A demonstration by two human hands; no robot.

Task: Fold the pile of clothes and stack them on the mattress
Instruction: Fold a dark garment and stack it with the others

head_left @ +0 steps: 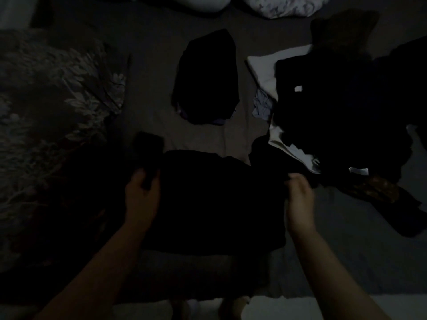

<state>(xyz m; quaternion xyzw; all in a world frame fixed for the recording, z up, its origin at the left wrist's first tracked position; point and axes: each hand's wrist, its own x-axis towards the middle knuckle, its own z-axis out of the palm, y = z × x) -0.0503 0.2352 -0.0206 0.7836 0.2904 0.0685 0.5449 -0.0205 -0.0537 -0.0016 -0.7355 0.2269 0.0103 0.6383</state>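
Dim mattress (150,42) — both hands (left (142,192), right (299,199)) grip the black garment (219,199) by its edges.

At one o'clock my unfolded pile (342,107) blurs into darkness; I can't separate its garments, and the right edge crops it.

very dim rm, floral duvet (53,93) at left, pale pillows (284,5) along top edge

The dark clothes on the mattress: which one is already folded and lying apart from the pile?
The folded black garment at the centre of the mattress. It lies alone as a compact bundle, while the pile on the right is loose, and the black garment between the hands is spread out.
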